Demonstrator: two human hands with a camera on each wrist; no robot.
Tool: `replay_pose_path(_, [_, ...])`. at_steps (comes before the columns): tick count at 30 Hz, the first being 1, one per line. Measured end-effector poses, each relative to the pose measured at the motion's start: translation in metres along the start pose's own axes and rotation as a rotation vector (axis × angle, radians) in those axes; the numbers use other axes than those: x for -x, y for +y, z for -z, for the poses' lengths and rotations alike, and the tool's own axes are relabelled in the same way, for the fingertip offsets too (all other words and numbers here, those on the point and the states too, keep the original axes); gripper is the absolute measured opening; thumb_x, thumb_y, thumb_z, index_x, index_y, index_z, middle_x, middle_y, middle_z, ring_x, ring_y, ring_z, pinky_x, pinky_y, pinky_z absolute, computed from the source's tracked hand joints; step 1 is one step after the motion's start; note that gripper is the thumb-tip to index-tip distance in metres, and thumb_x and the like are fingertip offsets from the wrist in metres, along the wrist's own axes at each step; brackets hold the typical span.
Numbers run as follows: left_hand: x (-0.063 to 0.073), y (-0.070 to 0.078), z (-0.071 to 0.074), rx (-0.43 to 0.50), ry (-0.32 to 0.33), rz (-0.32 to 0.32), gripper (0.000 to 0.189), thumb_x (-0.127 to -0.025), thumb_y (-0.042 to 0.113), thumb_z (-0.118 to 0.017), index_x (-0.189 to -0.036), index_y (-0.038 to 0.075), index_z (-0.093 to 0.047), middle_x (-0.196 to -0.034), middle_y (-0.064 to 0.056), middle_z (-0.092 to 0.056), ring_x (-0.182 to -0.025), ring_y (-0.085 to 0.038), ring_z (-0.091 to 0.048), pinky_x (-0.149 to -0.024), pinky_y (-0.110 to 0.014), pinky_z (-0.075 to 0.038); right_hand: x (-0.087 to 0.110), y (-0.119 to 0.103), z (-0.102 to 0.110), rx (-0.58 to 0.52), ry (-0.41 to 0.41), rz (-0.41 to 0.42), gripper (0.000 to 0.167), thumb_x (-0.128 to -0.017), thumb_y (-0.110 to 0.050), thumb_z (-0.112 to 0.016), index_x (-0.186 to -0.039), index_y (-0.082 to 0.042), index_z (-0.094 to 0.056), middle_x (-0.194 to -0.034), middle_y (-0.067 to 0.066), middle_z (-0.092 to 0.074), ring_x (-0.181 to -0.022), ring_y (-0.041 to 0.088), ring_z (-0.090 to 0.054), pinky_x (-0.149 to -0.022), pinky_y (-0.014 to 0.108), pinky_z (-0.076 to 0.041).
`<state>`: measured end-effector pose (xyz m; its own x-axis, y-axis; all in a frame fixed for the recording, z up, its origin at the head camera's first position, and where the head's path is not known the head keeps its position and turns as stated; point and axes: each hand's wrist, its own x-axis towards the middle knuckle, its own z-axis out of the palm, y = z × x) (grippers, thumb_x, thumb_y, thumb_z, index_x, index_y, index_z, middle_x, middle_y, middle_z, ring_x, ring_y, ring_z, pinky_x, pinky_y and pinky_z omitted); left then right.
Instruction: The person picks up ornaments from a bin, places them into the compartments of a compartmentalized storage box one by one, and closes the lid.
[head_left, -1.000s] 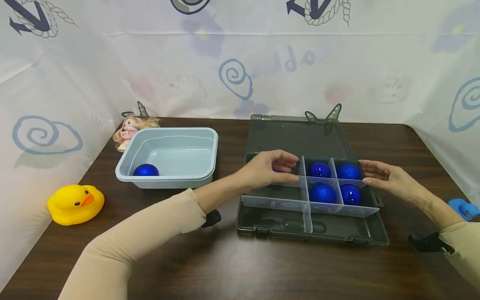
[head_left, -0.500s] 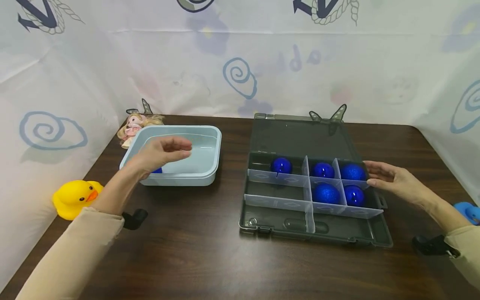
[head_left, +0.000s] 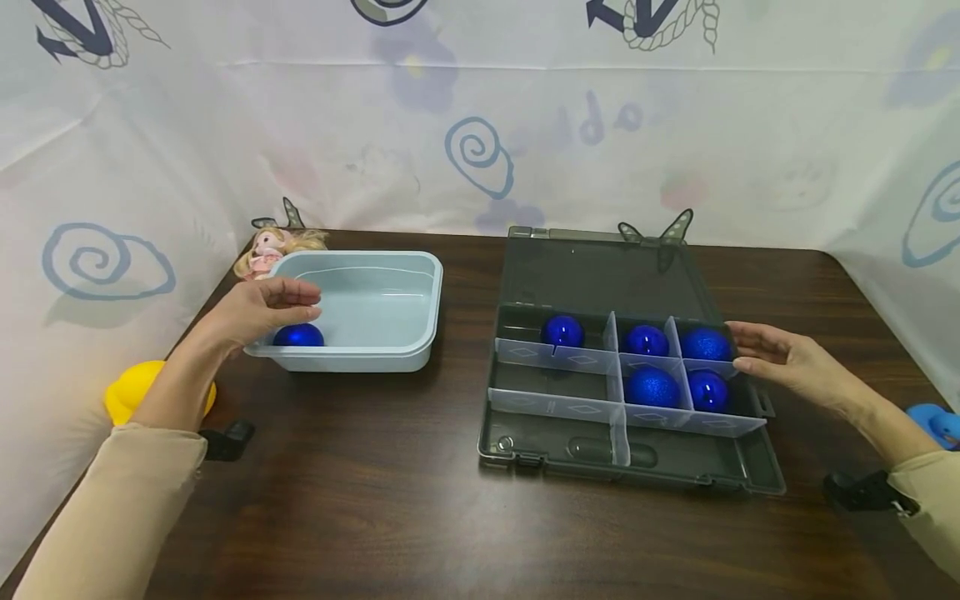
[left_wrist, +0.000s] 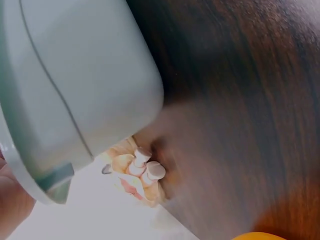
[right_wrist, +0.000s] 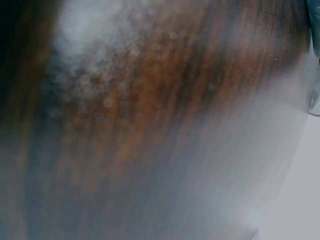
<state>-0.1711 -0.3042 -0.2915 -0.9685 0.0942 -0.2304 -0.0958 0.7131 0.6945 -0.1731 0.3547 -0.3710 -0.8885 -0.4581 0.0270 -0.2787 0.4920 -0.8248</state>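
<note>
In the head view my left hand (head_left: 258,312) hovers over the left rim of a pale blue basin (head_left: 367,360), its thumb just above a shiny blue ball (head_left: 298,336) lying inside. There is nothing between the fingers. My right hand (head_left: 787,362) touches the right side of a smoky clear divided box (head_left: 551,464) with relaxed fingers, thumb apart from them. One blue ball (head_left: 562,331) sits in the back left compartment. Several more, such as a glittery ball (head_left: 653,387), fill compartments to the right. In the left wrist view the basin's side (left_wrist: 95,65) hides most of the hand.
The box's lid (head_left: 600,271) lies folded back behind it. A doll (head_left: 268,250) is behind the basin. A yellow rubber duck (head_left: 133,392) stands at the left, partly behind my forearm, and a blue toy (head_left: 937,423) at the far right.
My left hand has left the box's back left compartment, where a blue ball now shows, and travelled left to the basin's ball. The right hand has stayed at the box's side.
</note>
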Motion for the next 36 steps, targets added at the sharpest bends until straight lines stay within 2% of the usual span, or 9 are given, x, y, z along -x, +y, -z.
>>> replay_pose_path(3, [-0.001, 0.000, -0.001, -0.024, -0.015, -0.001, 0.056, -0.090, 0.033, -0.063, -0.132, -0.001, -0.048, -0.127, -0.019, -0.056, -0.091, 0.002, -0.054, -0.079, -0.007, -0.041, 0.000, -0.001, 0.000, 0.002, -0.003, 0.001, 0.053, -0.095, -0.003, -0.053, -0.141, 0.008, -0.031, -0.122, -0.031, -0.043, -0.107, -0.019, -0.047, -0.080, 0.008, -0.046])
replay_pose_path(6, [-0.004, -0.001, -0.002, -0.039, -0.031, -0.020, 0.054, -0.090, 0.027, -0.064, -0.131, -0.004, -0.047, -0.128, -0.025, -0.053, -0.094, -0.003, -0.054, -0.076, -0.005, -0.041, 0.000, -0.001, 0.000, 0.008, -0.003, -0.001, 0.053, -0.095, -0.003, -0.053, -0.141, 0.008, -0.031, -0.122, -0.032, -0.043, -0.107, -0.019, -0.046, -0.080, 0.008, -0.046])
replay_pose_path(10, [-0.008, -0.003, -0.002, -0.038, -0.058, -0.035, 0.051, -0.090, 0.020, -0.065, -0.129, -0.008, -0.047, -0.126, -0.026, -0.053, -0.092, -0.003, -0.053, -0.075, -0.006, -0.042, 0.000, -0.003, 0.000, 0.013, 0.002, -0.007, 0.053, -0.095, -0.004, -0.054, -0.141, 0.009, -0.030, -0.122, -0.032, -0.043, -0.107, -0.019, -0.046, -0.080, 0.007, -0.046])
replay_pose_path(14, [-0.012, -0.006, -0.002, -0.035, -0.095, -0.023, 0.053, -0.089, 0.018, -0.065, -0.130, -0.009, -0.045, -0.127, -0.026, -0.051, -0.095, -0.004, -0.053, -0.075, -0.007, -0.043, -0.001, -0.003, 0.000, 0.015, 0.006, -0.018, 0.053, -0.095, -0.005, -0.054, -0.141, 0.009, -0.030, -0.121, -0.031, -0.043, -0.106, -0.019, -0.046, -0.080, 0.007, -0.046])
replay_pose_path(23, [-0.014, -0.006, -0.003, -0.048, -0.128, -0.015, 0.048, -0.089, 0.008, -0.063, -0.129, -0.011, -0.044, -0.127, -0.030, -0.050, -0.109, -0.027, -0.054, -0.076, -0.009, -0.043, -0.001, -0.003, -0.001, -0.002, -0.002, -0.020, 0.053, -0.095, -0.005, -0.054, -0.140, 0.010, -0.030, -0.121, -0.032, -0.043, -0.106, -0.019, -0.046, -0.080, 0.007, -0.046])
replay_pose_path(25, [-0.014, -0.006, -0.003, -0.058, -0.137, -0.016, 0.048, -0.090, 0.008, -0.063, -0.129, -0.012, -0.044, -0.128, -0.031, -0.049, -0.111, -0.031, -0.054, -0.082, -0.015, -0.046, -0.001, -0.003, -0.001, -0.002, -0.001, -0.019, 0.053, -0.095, -0.005, -0.054, -0.140, 0.010, -0.030, -0.121, -0.032, -0.043, -0.106, -0.019, -0.046, -0.080, 0.007, -0.046])
replay_pose_path(27, [-0.015, -0.005, -0.004, -0.065, -0.145, -0.015, 0.048, -0.090, 0.008, -0.063, -0.129, -0.013, -0.044, -0.128, -0.032, -0.049, -0.113, -0.036, -0.053, -0.090, -0.026, -0.047, -0.001, -0.003, -0.001, 0.000, 0.000, -0.019, 0.053, -0.095, -0.005, -0.054, -0.140, 0.010, -0.030, -0.121, -0.032, -0.043, -0.106, -0.019, -0.046, -0.080, 0.007, -0.046])
replay_pose_path(31, [-0.015, -0.003, -0.004, -0.072, -0.163, -0.001, 0.049, -0.089, 0.008, -0.063, -0.130, -0.012, -0.043, -0.129, -0.033, -0.048, -0.118, -0.042, -0.049, -0.101, -0.049, -0.038, -0.001, -0.004, 0.000, -0.010, -0.002, -0.018, 0.053, -0.095, -0.005, -0.054, -0.140, 0.010, -0.030, -0.121, -0.031, -0.043, -0.106, -0.018, -0.047, -0.080, 0.007, -0.046])
replay_pose_path(36, [-0.015, -0.001, -0.005, -0.106, -0.184, 0.018, 0.053, -0.089, 0.013, -0.065, -0.131, -0.010, -0.043, -0.132, -0.033, -0.046, -0.122, -0.045, -0.045, -0.104, -0.055, -0.032, 0.000, -0.004, 0.000, -0.011, -0.003, -0.022, 0.054, -0.095, -0.005, -0.054, -0.140, 0.010, -0.029, -0.121, -0.031, -0.043, -0.106, -0.018, -0.047, -0.080, 0.007, -0.046])
